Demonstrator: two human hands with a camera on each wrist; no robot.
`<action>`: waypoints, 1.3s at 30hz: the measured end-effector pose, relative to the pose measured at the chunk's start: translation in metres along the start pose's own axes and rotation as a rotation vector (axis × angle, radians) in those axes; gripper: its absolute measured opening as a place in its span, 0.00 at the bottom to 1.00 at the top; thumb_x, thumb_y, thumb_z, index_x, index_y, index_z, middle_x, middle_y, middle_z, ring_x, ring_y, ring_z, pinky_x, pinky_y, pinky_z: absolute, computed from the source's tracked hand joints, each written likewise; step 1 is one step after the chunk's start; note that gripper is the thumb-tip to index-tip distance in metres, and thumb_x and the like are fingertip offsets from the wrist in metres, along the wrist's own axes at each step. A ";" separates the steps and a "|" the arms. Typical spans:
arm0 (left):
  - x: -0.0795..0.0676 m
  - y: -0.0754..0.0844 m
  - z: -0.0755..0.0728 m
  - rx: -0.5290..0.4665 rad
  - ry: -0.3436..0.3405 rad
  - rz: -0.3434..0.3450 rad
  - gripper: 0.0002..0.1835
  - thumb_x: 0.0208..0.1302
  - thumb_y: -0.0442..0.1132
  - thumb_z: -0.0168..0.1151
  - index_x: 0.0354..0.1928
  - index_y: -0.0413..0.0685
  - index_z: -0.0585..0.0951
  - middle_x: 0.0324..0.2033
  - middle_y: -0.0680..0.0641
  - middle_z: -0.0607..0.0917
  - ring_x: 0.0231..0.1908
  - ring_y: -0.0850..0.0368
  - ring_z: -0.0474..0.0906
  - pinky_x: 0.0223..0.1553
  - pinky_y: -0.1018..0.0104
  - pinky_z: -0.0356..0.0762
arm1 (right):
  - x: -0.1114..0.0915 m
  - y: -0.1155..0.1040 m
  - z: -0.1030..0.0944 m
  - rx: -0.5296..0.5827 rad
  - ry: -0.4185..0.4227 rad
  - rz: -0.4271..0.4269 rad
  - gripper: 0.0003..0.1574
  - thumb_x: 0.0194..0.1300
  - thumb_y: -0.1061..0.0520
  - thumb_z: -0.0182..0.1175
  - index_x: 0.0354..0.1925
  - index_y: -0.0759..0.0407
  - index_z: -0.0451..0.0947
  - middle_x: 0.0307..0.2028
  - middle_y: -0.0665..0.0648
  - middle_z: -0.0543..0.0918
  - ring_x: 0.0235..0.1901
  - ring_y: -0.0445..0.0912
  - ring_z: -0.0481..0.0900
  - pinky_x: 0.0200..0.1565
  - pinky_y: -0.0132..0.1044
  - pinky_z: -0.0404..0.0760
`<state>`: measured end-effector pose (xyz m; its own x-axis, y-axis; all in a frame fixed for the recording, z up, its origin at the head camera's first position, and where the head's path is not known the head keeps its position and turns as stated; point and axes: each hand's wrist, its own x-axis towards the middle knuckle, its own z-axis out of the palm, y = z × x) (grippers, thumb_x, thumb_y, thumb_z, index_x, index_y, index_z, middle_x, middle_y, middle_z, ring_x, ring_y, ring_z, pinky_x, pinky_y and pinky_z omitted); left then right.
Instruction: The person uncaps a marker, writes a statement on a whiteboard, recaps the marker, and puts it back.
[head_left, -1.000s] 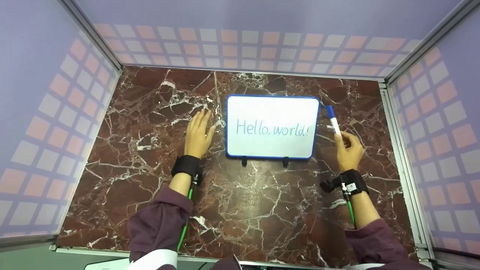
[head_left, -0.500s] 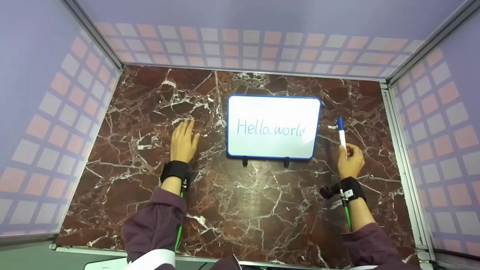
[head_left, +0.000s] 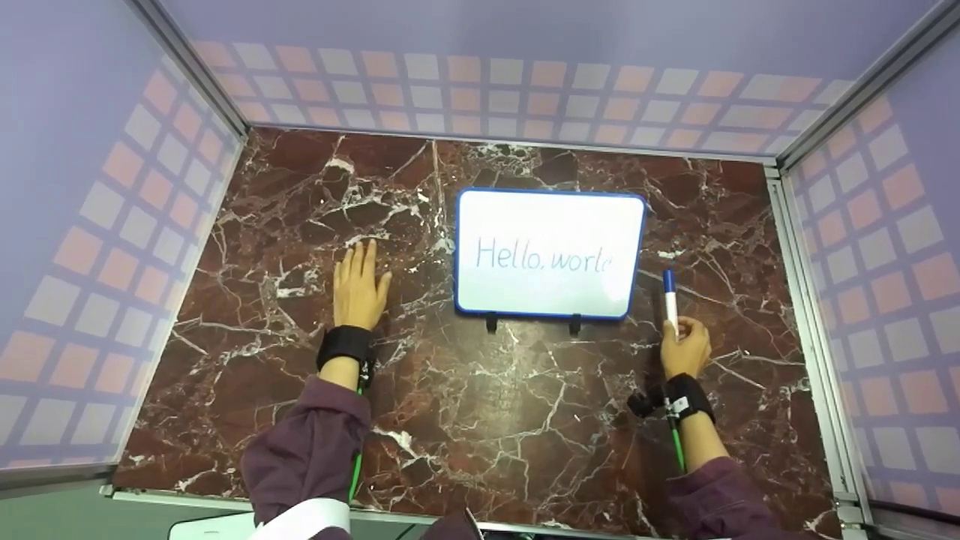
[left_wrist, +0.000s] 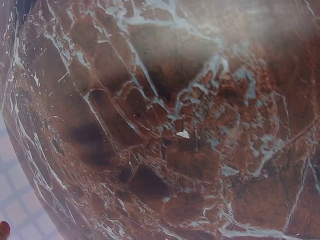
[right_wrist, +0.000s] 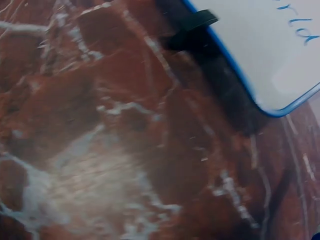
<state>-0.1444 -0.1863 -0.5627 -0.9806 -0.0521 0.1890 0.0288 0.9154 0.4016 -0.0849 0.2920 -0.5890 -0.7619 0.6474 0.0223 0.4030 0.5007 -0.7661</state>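
Note:
A small whiteboard (head_left: 547,292) with a blue frame stands on black feet (head_left: 575,324), bearing the handwritten words "Hello, world" in blue, the end washed out by glare. To its right, my right hand (head_left: 686,350) pinches a marker (head_left: 670,304) between thumb and fingers; its blue-capped end points away from me. Left of the board, my left hand (head_left: 358,294) lies palm down over the tabletop, fingers straight and holding nothing. Only a fingertip (left_wrist: 4,231) of it shows in the left wrist view. The board's corner (right_wrist: 272,100) appears in the right wrist view, with the marker out of sight.
The dark red marble-patterned tabletop (head_left: 510,420) is enclosed by pale purple panels with a checkered band at the back (head_left: 547,97), left and right. Metal rails edge the table. A green cable (head_left: 355,472) runs from each wrist camera strap.
My right hand has drawn back toward me with the marker, away from the board's upper right. My left hand has shifted left and nearer to me. The board stays put.

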 end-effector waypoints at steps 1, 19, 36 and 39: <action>0.000 0.000 0.000 0.003 -0.003 -0.003 0.31 0.66 0.45 0.51 0.69 0.46 0.58 0.66 0.36 0.63 0.68 0.40 0.55 0.71 0.46 0.47 | -0.002 0.002 0.001 -0.007 -0.006 0.006 0.16 0.60 0.59 0.58 0.45 0.68 0.75 0.39 0.65 0.77 0.37 0.54 0.73 0.42 0.40 0.67; -0.006 0.001 0.007 0.033 -0.033 -0.021 0.32 0.67 0.46 0.49 0.70 0.45 0.56 0.68 0.37 0.61 0.69 0.39 0.54 0.71 0.45 0.46 | -0.038 0.026 0.014 -0.036 -0.043 0.078 0.17 0.58 0.57 0.60 0.43 0.67 0.75 0.40 0.66 0.77 0.42 0.59 0.75 0.47 0.49 0.69; -0.006 -0.001 0.004 0.034 -0.026 -0.018 0.32 0.66 0.45 0.50 0.70 0.46 0.56 0.68 0.37 0.61 0.69 0.40 0.53 0.71 0.45 0.47 | -0.015 0.016 0.003 -0.009 -0.020 0.004 0.24 0.56 0.55 0.63 0.45 0.70 0.72 0.39 0.69 0.73 0.42 0.60 0.72 0.50 0.49 0.69; -0.006 -0.002 0.004 0.028 -0.021 -0.019 0.32 0.66 0.45 0.50 0.70 0.45 0.56 0.68 0.37 0.62 0.69 0.40 0.54 0.71 0.45 0.46 | -0.005 0.009 -0.004 0.003 -0.014 -0.016 0.24 0.57 0.55 0.62 0.47 0.71 0.71 0.40 0.69 0.73 0.42 0.59 0.72 0.49 0.47 0.68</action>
<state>-0.1392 -0.1859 -0.5683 -0.9848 -0.0611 0.1629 0.0053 0.9252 0.3795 -0.0756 0.2956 -0.5935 -0.7753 0.6311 0.0250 0.3897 0.5091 -0.7674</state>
